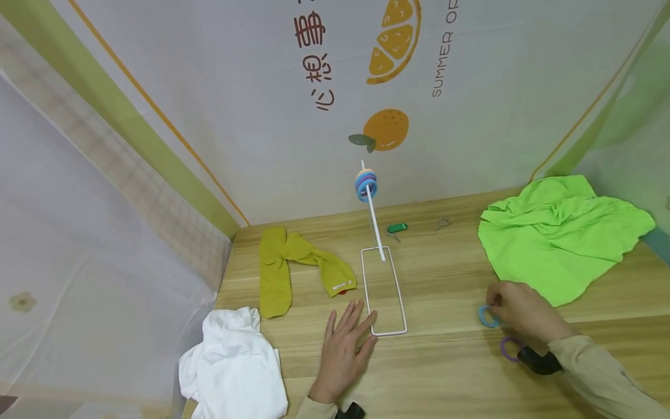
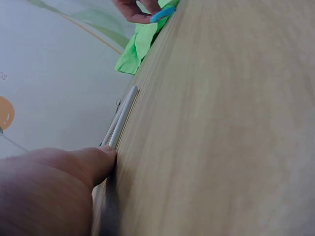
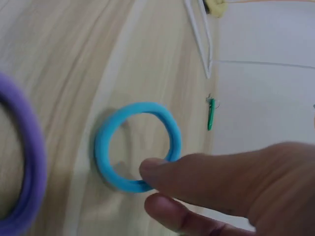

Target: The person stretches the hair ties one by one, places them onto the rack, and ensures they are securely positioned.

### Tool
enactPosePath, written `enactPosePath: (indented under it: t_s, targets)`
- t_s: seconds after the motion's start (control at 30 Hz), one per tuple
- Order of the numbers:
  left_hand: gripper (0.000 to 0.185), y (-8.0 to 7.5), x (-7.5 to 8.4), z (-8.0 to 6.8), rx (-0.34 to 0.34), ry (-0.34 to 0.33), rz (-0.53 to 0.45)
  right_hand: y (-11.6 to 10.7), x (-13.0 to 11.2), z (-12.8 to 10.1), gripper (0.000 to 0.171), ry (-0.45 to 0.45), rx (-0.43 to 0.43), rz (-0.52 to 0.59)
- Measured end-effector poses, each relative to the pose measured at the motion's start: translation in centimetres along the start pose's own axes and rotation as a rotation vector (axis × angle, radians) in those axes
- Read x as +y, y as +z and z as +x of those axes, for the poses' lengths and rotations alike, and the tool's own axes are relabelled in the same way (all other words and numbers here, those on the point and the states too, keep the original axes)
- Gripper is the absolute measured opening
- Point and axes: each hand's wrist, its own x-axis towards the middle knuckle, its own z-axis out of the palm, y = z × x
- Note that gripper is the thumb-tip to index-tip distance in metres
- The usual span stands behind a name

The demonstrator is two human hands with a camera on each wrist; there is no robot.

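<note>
My right hand (image 1: 526, 311) pinches a light blue ring (image 1: 481, 317) between thumb and fingertips at the right of the table. In the right wrist view the blue ring (image 3: 102, 147) is held by its lower edge, tilted against the wood. A purple ring (image 1: 503, 349) lies close to that wrist. My left hand (image 1: 342, 352) lies with spread fingers at the front corner of a white wire stand (image 1: 403, 308), touching its base frame. The stand's slanting white rod (image 1: 374, 224) carries several rings (image 1: 360, 189), blue, purple and pale orange, towards its far end.
A bright green cloth (image 1: 560, 233) lies at the right, beyond my right hand. Mustard-coloured cloth (image 1: 274, 267) is left of the stand, white cloth (image 1: 238, 361) at front left. A green key tag (image 1: 398, 227) and a key (image 1: 444, 223) lie near the back edge, before a printed curtain (image 1: 471, 128).
</note>
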Motion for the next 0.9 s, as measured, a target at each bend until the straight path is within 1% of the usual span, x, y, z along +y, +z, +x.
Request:
enactPosePath:
  t_s: [0.1,0.23,0.33,0.53,0.67,0.77,0.9]
  targets:
    - [0.043,0.0,0.0,0.0,0.0,0.001,0.002,0.0,-0.3,0.0,0.012,-0.025,0.028,0.035]
    - [0.043,0.0,0.0,0.0,0.004,0.004,0.002,-0.3,-1.1,0.1,0.014,-0.074,0.095,0.081]
    - [0.043,0.0,0.0,0.0,0.006,0.005,-0.001,-0.8,-2.2,0.3,0.015,-0.105,0.159,0.132]
    - [0.043,0.0,0.0,0.0,0.001,0.003,-0.002,-1.8,-5.1,1.0,0.015,-0.156,0.259,0.27]
    - [0.043,0.0,0.0,0.0,-0.001,0.002,0.001,-2.6,-7.3,1.5,0.017,-0.231,0.32,0.351]
    - [0.043,0.0,0.0,0.0,-0.002,0.001,0.004,-3.3,-9.0,1.8,0.019,-0.303,0.364,0.418]
    - [0.043,0.1,-0.1,0.0,-0.004,-0.003,-0.002,-4.5,-11.8,2.0,0.021,-0.451,0.395,0.553]
